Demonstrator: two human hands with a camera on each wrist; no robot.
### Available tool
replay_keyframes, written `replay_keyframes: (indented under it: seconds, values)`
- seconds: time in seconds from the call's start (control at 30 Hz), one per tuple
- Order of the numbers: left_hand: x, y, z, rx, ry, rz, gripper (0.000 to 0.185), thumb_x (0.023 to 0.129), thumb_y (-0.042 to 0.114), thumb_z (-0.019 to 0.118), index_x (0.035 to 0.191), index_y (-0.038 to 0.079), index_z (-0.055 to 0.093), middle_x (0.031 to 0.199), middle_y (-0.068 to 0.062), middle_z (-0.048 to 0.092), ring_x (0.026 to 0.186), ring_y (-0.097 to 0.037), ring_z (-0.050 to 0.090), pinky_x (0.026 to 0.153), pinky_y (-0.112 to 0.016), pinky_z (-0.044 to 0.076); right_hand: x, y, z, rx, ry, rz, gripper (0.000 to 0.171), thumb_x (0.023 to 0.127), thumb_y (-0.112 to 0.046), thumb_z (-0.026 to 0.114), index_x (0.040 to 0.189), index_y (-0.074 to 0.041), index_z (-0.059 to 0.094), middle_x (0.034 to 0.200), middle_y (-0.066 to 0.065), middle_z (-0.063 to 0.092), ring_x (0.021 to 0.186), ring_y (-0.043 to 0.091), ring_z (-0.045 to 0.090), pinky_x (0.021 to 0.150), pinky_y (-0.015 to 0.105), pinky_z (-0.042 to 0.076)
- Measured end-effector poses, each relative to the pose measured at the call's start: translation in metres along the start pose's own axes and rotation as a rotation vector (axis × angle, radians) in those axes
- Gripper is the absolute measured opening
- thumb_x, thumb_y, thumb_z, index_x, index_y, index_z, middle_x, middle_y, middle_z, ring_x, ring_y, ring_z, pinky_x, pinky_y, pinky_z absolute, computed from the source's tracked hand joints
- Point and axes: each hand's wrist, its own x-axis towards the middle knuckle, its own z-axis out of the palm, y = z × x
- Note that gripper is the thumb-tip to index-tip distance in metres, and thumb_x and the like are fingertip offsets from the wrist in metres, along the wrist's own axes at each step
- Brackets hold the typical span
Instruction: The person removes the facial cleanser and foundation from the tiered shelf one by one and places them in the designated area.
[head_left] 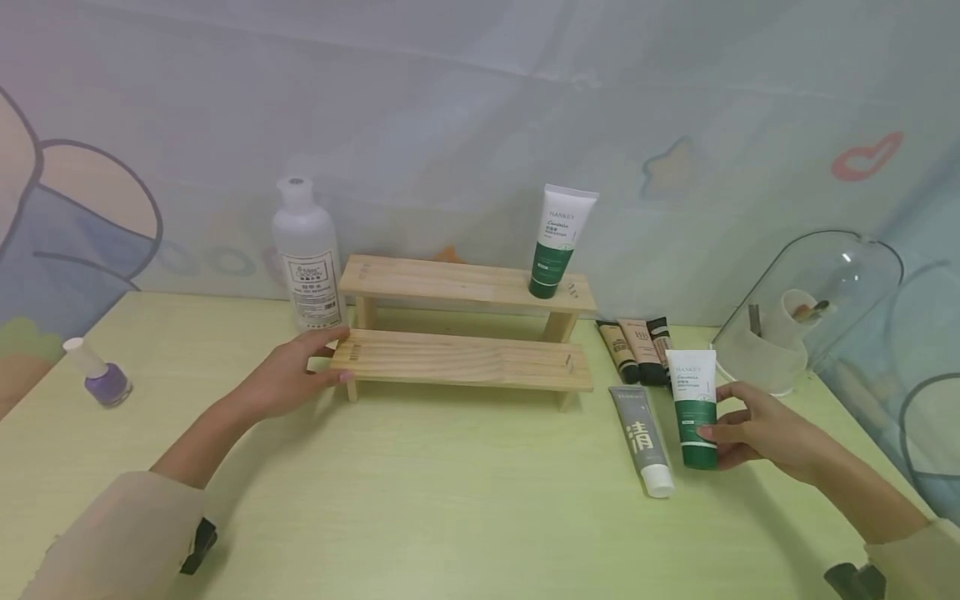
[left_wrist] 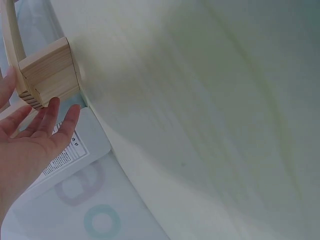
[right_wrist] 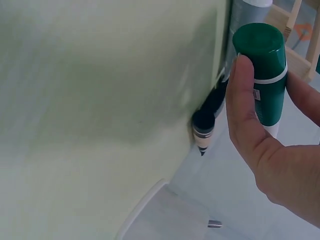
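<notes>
Head view evenly lit, soft diffuse light, source not seen. Faint shadows cast under wooden shelf point(head_left: 465, 360) and beneath both forearms on table point(head_left: 420, 500). Small glare spot noted on clear dome point(head_left: 846, 258). Slight curvature observed toward frame edges; corners mildly washed out. Left wrist view pale, low in contrast, table surface smeared, possibly by motion blur. Right wrist view: green-capped tube point(right_wrist: 261, 75) rendered sharp, table surface soft and streaked, dark shadow band seen across it. Backdrop colours muted throughout.
</notes>
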Motion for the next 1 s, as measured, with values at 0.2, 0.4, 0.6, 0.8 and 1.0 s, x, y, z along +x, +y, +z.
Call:
replay_keyframes:
  seconds: [0.2, 0.4, 0.6, 0.8, 1.0]
  values:
    - [-0.001, -0.001, 0.0, -0.007, 0.0, -0.003, 0.065, 0.089, 0.019, 0.061, 0.137, -0.008, 0.029, 0.139, -0.027, 0.033, 0.119, -0.044, 0.04, 0.088, -0.052, 0.042, -0.003, 0.013, 0.004, 0.024, -0.058, -0.018, 0.047, 0.09, -0.012, 0.058, 0.115, 0.01, 0.025, 0.085, 0.01, 0.062, 0.069, 0.024, 0.063, 0.065, 0.038, 0.054]
    - [0.0, 0.0, 0.0, 0.001, 0.001, -0.001, 0.064, 0.089, 0.019, 0.061, 0.137, -0.009, 0.03, 0.138, -0.027, 0.034, 0.118, -0.044, 0.041, 0.09, -0.054, 0.04, -0.002, 0.02, 0.009, 0.04, -0.082, -0.028, 0.044, 0.09, -0.011, 0.058, 0.114, 0.01, 0.028, 0.084, 0.011, 0.062, 0.067, 0.024, 0.062, 0.063, 0.038, 0.054]
    - [0.0, -0.001, 0.0, 0.001, 0.003, 0.002, 0.064, 0.089, 0.019, 0.061, 0.137, -0.009, 0.029, 0.138, -0.027, 0.034, 0.118, -0.044, 0.041, 0.089, -0.053, 0.041, 0.001, 0.022, 0.012, 0.043, -0.088, -0.02, 0.047, 0.09, -0.013, 0.058, 0.116, 0.011, 0.027, 0.084, 0.011, 0.062, 0.065, 0.022, 0.062, 0.061, 0.037, 0.054]
    - [0.0, -0.001, 0.0, -0.006, 0.003, 0.0, 0.064, 0.089, 0.019, 0.061, 0.137, -0.009, 0.029, 0.138, -0.027, 0.034, 0.118, -0.044, 0.041, 0.087, -0.051, 0.044, 0.003, 0.025, 0.012, 0.032, -0.089, 0.003, 0.054, 0.09, -0.015, 0.058, 0.121, 0.014, 0.025, 0.087, 0.012, 0.062, 0.065, 0.021, 0.061, 0.06, 0.035, 0.054]
    - [0.0, -0.001, 0.0, -0.015, -0.002, -0.002, 0.064, 0.089, 0.018, 0.061, 0.137, -0.009, 0.029, 0.138, -0.027, 0.033, 0.119, -0.044, 0.04, 0.087, -0.051, 0.044, 0.004, 0.027, 0.011, 0.054, -0.098, 0.001, 0.053, 0.091, -0.015, 0.058, 0.121, 0.014, 0.025, 0.087, 0.012, 0.062, 0.065, 0.02, 0.061, 0.058, 0.035, 0.054]
